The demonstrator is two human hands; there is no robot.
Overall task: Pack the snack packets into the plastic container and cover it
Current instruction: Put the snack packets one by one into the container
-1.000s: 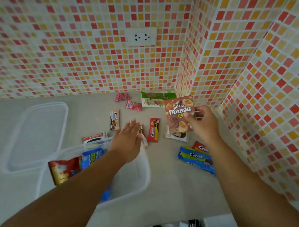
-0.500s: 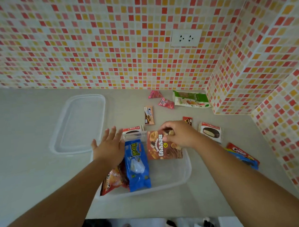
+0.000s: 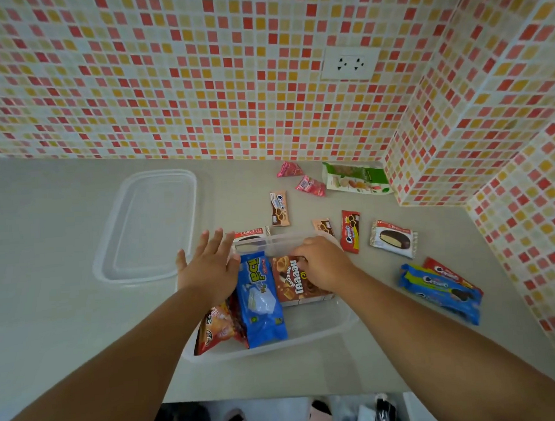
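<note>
Plastic container (image 3: 323,334): clear, on the tabletop (image 3: 52,315) under both hands, its long side running away from the person.
Brown snack box (image 3: 297,282): lies inside the container at its far end, under the right hand.
Blue packet (image 3: 261,301): inside the container, between the two hands, touching the brown box's left edge.
Red-orange packet (image 3: 216,329): inside the container at its left wall, below the left wrist, partly under the blue packet.
Right hand (image 3: 324,262): fingers curled down onto the far end of the brown snack box, holding it at the container's far rim.
Left hand (image 3: 208,264): fingers straight and spread, holding nothing, over the container's left rim; whether the palm touches it cannot be told.
Lid (image 3: 149,227): clear, flat on the tabletop, just left of the left hand.
Choco pie packet (image 3: 251,233): just beyond the left fingertips, against the container's far wall.
Small packets (image 3: 350,231): loose on the tabletop beyond and to the right of the right hand.
Blue biscuit packs (image 3: 438,290): well right of the right forearm, with a red pack beside them.
Green packet (image 3: 356,178): far beyond the right hand, at the tiled wall (image 3: 200,70) corner.
</note>
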